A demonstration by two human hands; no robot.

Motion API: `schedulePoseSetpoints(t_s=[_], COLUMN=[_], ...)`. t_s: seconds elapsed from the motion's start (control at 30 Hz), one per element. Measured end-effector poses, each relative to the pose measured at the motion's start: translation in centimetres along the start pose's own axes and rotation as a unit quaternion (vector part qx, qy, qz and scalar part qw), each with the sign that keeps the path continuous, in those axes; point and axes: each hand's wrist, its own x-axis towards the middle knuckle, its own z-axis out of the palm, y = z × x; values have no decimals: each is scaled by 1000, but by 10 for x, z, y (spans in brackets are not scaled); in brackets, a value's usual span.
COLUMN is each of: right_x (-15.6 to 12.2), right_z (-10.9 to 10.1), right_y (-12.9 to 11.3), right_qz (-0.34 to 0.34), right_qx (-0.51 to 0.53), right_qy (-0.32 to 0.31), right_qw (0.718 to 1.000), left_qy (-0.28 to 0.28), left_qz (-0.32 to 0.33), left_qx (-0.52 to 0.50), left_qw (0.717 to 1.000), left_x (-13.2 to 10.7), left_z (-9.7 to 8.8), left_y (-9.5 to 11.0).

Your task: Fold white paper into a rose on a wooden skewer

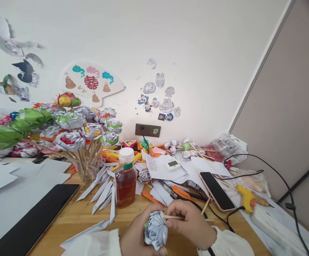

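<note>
Low in the middle of the head view, my left hand (135, 231) is wrapped round a folded paper flower (156, 231), pale grey-white with a bit of green at its left edge. My right hand (188, 222) pinches a thin wooden stick (173, 217) between thumb and fingers. The stick's left tip touches the upper right of the flower; whether it is fixed there I cannot tell. Just beyond my hands lie folded paper strips (163, 192), an orange paper piece (181, 192) and a utility knife (169, 189).
A bottle of amber liquid (126, 181) stands left of my hands, beside folded white strips (101, 193) and a black tablet-like slab (37, 220). Paper flowers on sticks fill a clear holder (86, 172). Rightward are a phone (217, 192), a yellow glue gun (245, 197) and black cables (279, 167).
</note>
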Motion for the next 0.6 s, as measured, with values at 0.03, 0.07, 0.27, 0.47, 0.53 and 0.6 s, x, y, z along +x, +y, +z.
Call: schedulePoseSetpoints(t_s=[0.03,0.07,0.27,0.47,0.53,0.6], right_x=[0,0,-2,0,1,2], right_z=[-1,-1,-2,5,5,5], right_y=[-1,-1,0,8,13,17], right_qz=[0,-1,15,-17,-27,-31], right_qx=[2,4,14,-61,-85,-108], right_qy=[-4,-7,-19,14,12,8], right_qw=[1000,1000,1000,998,996,994], left_qy=[-2,-3,3,16,21,40], left_qz=[1,0,-24,-1,-1,-13], left_qx=[-4,-10,-36,-24,-16,-1], left_qw=[1000,1000,999,1000,1000,999], left_x=[0,-1,-1,0,1,1], left_z=[0,1,3,0,-1,-1], left_y=[0,0,-2,-8,-12,-15])
